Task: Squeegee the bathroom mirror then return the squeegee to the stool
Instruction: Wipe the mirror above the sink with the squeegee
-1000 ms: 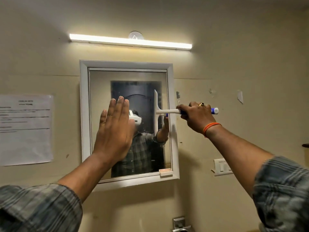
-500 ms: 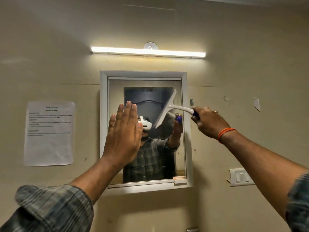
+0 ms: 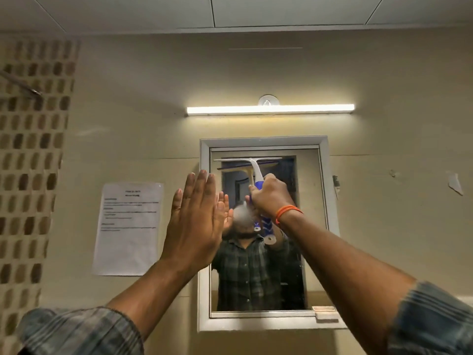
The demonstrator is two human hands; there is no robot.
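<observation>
We are counting one mirror (image 3: pixel 266 278), one squeegee (image 3: pixel 252 166), one tube light (image 3: pixel 270 109) above the frame, one paper notice (image 3: pixel 129 228) on the wall to the left, and our two hands.

Our right hand (image 3: pixel 272 198) is curling its fingers around the blue part of the squeegee handle, so that grip is clamped on the handle. The white neck is rising out of the top of the fist, and the blade is lying level above the hand, near the top edge of the glass. The lower end of the handle is sticking out below the wrist, where an orange band (image 3: pixel 288 212) is sitting.

Our left hand (image 3: pixel 197 221) is staying flat, fingers straight and together, holding nothing, raised at the mirror's left frame edge; we cannot tell whether it is touching it.

The blade is spanning from close to the left inner frame toward the middle, leaving bare glass to its right. Below the blade most of the glass is lying open down to the bottom frame.
</observation>
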